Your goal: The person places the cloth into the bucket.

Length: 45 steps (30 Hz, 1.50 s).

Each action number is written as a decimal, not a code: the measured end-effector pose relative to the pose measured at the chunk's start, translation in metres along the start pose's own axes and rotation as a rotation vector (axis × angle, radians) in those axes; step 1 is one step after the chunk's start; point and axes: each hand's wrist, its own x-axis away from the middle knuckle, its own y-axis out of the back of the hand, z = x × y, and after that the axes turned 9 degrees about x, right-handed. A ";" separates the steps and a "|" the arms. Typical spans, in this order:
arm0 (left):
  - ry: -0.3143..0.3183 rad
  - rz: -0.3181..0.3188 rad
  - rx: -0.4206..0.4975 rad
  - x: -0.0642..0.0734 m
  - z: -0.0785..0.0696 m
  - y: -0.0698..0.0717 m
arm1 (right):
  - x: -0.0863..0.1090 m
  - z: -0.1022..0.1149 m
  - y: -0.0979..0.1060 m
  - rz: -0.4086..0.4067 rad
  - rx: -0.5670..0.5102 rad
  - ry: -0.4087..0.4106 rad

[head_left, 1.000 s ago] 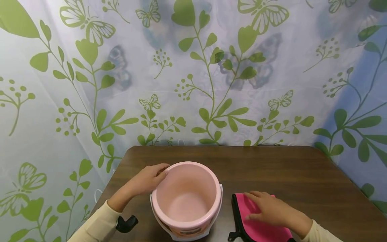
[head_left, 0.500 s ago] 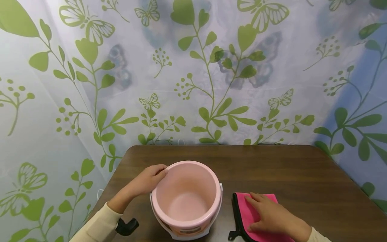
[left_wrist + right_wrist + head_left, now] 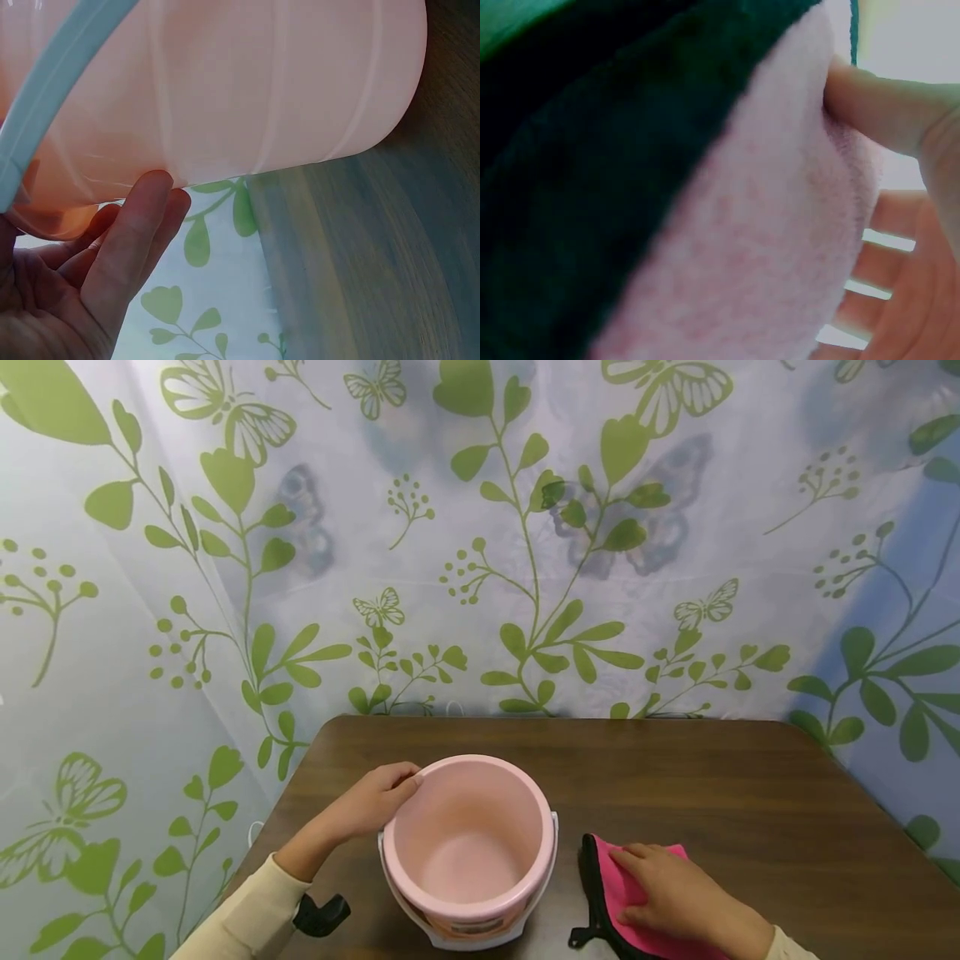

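Note:
A pink plastic bucket (image 3: 471, 814) stands upright on the table, its inside showing as bare pink plastic from above. At its rim on the far left, my left hand (image 3: 378, 802) holds on; in the left wrist view, fingers (image 3: 131, 232) lie against the bucket's ribbed outside wall. My right hand (image 3: 667, 893) is on a bright pink cloth (image 3: 611, 877) with black edging, to the right of the bucket. In the right wrist view, the thumb (image 3: 885, 109) presses a dent into the fluffy cloth, with the other fingers behind it.
The bucket's white handle (image 3: 480, 941) hangs down at the front. Dark brown wood tabletop (image 3: 675, 777) runs back to a white curtain (image 3: 420, 568) printed with green leaves and butterflies. A black curved piece (image 3: 321, 916) sits at the left wrist.
My right hand has lowered onto the cloth and its thumb has drawn in; the cloth's left side now bunches up. The left hand stays at the bucket rim. The head view has shifted slightly.

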 end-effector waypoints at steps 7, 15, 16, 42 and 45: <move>0.012 -0.005 0.011 0.000 0.001 0.000 | -0.001 -0.002 -0.001 -0.025 -0.008 0.010; 0.017 -0.012 0.010 -0.001 0.000 0.000 | -0.006 -0.007 0.005 0.009 -0.090 0.002; 0.017 -0.014 0.007 -0.001 0.000 0.000 | -0.007 -0.008 0.006 0.011 -0.099 0.005; 0.020 -0.011 0.024 0.000 0.002 0.001 | -0.026 -0.032 0.084 -0.058 -0.081 -0.095; 0.023 -0.012 0.031 0.000 0.002 0.001 | -0.029 -0.034 0.091 -0.056 -0.070 -0.088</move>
